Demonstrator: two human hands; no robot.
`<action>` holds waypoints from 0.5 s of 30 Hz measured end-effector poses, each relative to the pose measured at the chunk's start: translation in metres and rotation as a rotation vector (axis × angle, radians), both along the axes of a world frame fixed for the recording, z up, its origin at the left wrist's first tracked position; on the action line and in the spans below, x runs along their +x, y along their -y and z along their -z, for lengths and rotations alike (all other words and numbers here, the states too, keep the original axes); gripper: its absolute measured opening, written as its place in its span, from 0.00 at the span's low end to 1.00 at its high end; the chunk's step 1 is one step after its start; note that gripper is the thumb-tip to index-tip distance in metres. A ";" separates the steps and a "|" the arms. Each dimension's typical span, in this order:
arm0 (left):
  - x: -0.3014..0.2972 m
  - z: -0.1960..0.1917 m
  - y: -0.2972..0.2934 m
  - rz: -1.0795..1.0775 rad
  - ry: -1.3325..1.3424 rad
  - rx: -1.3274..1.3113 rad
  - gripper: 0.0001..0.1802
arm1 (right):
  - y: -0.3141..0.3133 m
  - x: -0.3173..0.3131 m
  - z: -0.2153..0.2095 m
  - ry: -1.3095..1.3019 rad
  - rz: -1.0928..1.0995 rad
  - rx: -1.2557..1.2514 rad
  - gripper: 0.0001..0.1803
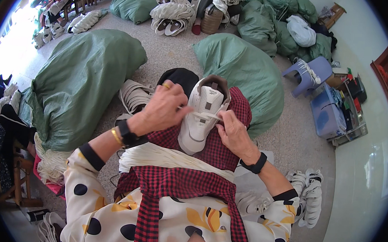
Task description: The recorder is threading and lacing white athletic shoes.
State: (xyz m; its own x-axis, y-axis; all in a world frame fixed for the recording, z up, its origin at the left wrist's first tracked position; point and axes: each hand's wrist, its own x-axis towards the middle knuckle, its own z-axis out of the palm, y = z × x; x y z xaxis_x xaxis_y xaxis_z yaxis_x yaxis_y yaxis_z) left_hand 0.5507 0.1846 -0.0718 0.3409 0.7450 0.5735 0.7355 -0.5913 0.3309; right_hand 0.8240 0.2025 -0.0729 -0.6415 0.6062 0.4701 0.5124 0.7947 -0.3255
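On my lap lies a white sneaker (pixel 194 132), its toe toward me and its heel opening away. A white shoelace (pixel 207 115) runs across the lower tongue. My right hand (pixel 237 136) pinches one end of it at the shoe's right side. My left hand (pixel 165 108) is closed at the left side, its fingertips on the lace and slightly blurred. Beneath the shoe is a red-and-black checked apron (pixel 225 154). A thick bundle of white laces (pixel 173 159) lies across my lap, nearer to me.
Large green sacks (pixel 82 77) (pixel 240 74) stand to the left and ahead. More white shoes (pixel 135 96) (pixel 312 196) sit on both sides. A purple stool (pixel 312 75) and a blue plastic bin (pixel 327 112) are at the right wall. Other people sit left and farther off.
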 end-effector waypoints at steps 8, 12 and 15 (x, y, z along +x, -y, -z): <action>0.011 0.010 -0.006 0.113 -0.054 -0.094 0.17 | -0.015 0.010 -0.030 -0.102 -0.013 -0.568 0.14; 0.008 0.012 -0.005 0.195 -0.071 -0.107 0.15 | -0.030 0.022 -0.018 0.026 0.217 -0.515 0.13; 0.008 0.012 -0.014 0.280 0.242 -0.123 0.13 | -0.025 0.016 -0.019 -0.010 0.090 -0.424 0.13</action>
